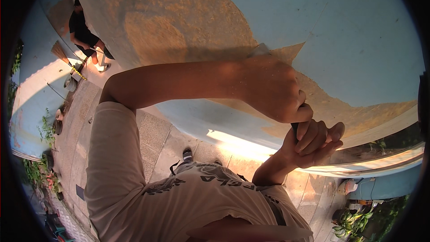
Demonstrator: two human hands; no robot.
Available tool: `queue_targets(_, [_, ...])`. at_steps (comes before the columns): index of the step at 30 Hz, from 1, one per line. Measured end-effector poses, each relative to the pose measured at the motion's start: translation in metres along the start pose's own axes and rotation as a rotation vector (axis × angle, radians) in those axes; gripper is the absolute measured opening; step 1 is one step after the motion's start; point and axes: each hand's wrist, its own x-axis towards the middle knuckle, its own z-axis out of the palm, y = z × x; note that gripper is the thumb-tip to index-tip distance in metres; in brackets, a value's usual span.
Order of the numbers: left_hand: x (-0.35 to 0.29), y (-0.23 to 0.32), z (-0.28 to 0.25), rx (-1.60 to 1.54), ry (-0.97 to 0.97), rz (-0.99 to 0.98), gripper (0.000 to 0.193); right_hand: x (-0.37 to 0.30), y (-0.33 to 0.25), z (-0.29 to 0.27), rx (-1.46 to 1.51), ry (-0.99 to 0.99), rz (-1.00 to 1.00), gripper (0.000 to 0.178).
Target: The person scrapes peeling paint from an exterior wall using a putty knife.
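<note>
My left arm reaches across in front of the wall [358, 31], which has light blue paint and a large brown patch with ragged edges. My left hand [271, 87] is closed round a scraper, its grey blade [260, 50] showing past the knuckles against the brown patch. Below the fist a short piece of dark handle [294, 127] comes out. Just below and to the right, my right hand [311, 145] has its fingers curled at the end of that handle. Most of the handle is hidden by both hands.
At the far left a person in black clothes [83, 29] is by the wall, near a straw broom [59, 53]. Potted plants [49, 130] line the left side, with more plants [354, 222] at the lower right. Paving slabs [154, 130] lie underfoot.
</note>
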Motion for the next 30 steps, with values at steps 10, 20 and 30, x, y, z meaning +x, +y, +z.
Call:
queue_targets(10, [-0.003,0.003,0.003,-0.022,-0.035,-0.041,0.016,0.003,0.001,0.003,-0.111,-0.047,0.018,0.019])
queue_targets(20, [-0.005,0.003,0.005,-0.005,-0.013,-0.022,0.015,0.001,0.001,-0.002,-0.210,-0.096,0.022,0.018])
queue_targets(30, [-0.004,0.006,-0.003,-0.106,-0.001,-0.017,0.017,-0.005,-0.004,0.012,-0.264,-0.073,-0.006,0.017])
